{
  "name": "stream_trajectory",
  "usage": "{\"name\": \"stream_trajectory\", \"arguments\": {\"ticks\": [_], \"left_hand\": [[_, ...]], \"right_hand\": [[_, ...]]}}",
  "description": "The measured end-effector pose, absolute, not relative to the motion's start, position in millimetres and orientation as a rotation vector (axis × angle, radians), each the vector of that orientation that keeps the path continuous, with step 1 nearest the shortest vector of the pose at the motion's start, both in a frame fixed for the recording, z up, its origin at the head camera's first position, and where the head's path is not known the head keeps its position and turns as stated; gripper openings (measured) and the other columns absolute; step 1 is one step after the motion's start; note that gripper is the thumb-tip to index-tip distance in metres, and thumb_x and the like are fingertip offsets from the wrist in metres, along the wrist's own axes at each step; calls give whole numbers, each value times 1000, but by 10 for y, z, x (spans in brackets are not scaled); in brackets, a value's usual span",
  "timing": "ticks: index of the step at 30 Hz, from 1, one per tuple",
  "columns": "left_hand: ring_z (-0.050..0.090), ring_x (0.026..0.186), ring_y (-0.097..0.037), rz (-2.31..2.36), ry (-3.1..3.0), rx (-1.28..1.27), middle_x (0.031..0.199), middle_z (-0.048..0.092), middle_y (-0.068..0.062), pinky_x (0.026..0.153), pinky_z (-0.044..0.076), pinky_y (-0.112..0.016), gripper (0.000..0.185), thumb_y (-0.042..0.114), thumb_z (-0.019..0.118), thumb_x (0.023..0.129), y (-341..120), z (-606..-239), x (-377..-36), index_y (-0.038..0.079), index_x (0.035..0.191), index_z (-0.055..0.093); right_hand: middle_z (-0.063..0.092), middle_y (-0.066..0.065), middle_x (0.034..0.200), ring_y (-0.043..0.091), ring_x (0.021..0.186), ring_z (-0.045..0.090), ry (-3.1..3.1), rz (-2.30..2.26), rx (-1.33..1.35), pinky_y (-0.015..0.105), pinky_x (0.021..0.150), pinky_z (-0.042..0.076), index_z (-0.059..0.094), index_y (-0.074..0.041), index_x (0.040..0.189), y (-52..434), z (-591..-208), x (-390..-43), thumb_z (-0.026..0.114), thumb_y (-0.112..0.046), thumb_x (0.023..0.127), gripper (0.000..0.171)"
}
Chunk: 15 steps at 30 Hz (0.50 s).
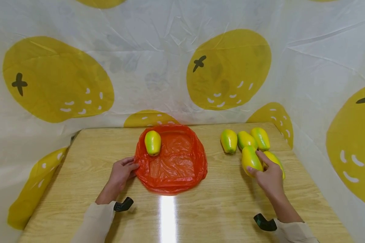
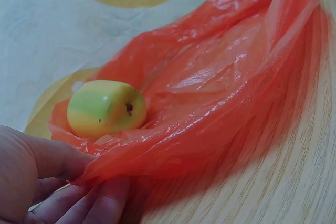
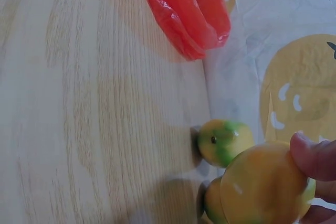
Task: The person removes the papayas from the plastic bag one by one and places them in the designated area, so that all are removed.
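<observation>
So, quick rundown of what was on the table:
Left hand point(image 1: 120, 172): pinched the near-left edge of the orange plastic bag point(image 1: 173, 162), thumb on top and fingers underneath, seen best in the left wrist view.
Bag: lay spread open on the wooden table point(image 1: 79, 158), roughly in the middle.
Papaya in bag point(image 1: 152, 142): sat at the bag's back-left corner, yellow-green, not touched by either hand.
Right hand point(image 1: 269, 175): was wrapped around one papaya from the pile point(image 1: 250, 159), fingers curled on it.
Other papayas point(image 1: 245, 139): four more were bunched at the table's right rear, right next to the held one.
Backdrop point(image 1: 228, 67): white sheet with big yellow fruit prints.
</observation>
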State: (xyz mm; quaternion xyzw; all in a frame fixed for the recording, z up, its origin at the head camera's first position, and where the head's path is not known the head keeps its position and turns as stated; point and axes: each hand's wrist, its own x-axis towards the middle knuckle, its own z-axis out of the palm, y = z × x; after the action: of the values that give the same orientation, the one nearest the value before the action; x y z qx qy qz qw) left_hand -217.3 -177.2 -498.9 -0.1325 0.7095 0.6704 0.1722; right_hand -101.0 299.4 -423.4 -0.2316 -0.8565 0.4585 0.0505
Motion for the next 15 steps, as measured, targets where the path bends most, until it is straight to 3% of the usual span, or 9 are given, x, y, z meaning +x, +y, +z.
{"name": "stream_trajectory", "arguments": {"ticks": [15], "left_hand": [[70,92,-3,1898,2014,-369,151,57,-24,81,63,-21,51,9,64,103,-1774,-4993,-2174,-1,151,50]], "right_hand": [[33,14,170,41,158,26,-2623,1375,-683,64,122,34,39,-13,161,3034,-4305,-979,76,-8,93,78]]}}
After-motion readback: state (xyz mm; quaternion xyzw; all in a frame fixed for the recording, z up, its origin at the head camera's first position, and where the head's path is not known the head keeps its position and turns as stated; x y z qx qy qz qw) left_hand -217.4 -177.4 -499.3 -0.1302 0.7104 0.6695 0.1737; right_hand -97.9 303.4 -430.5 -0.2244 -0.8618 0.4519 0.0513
